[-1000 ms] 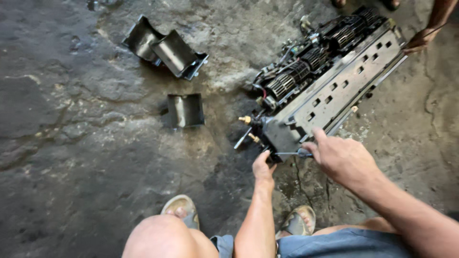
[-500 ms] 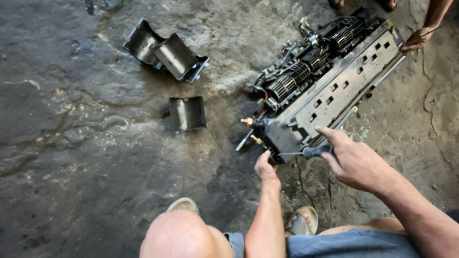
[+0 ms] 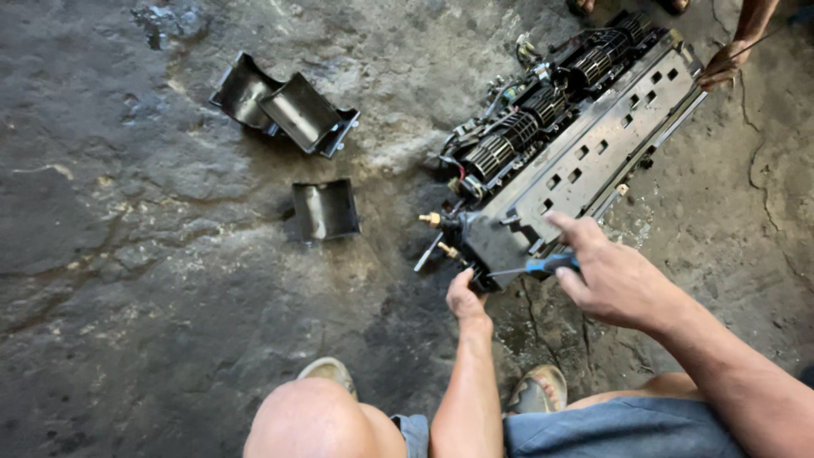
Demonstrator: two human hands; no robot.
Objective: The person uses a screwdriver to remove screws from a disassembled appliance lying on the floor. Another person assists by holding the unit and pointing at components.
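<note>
On the left, two joined dark curved plastic housing shells (image 3: pixel 284 108) lie on the stained grey concrete floor (image 3: pixel 127 280), with a third, separate dark curved shell (image 3: pixel 325 209) just below them, well apart from the work. Toward the middle, the left hand (image 3: pixel 465 297) is closed against the near end of the long grey metal blower assembly with black cylindrical fan wheels (image 3: pixel 566 144), thumb pressed at its corner; what the hidden fingers hold cannot be told. The assembly lies slantwise on the floor, running up to the right. The right hand (image 3: pixel 615 276) is wrapped around a blue-handled screwdriver (image 3: pixel 534 266), its forefinger stretched onto the metal plate. A second ago this hand lay by the assembly's end; now it has drawn back right, and the thin shaft points level into the near corner by the left thumb, suggesting a fastener there is being worked. At the upper right, another person's hand (image 3: pixel 722 65) touches the far end.
</note>
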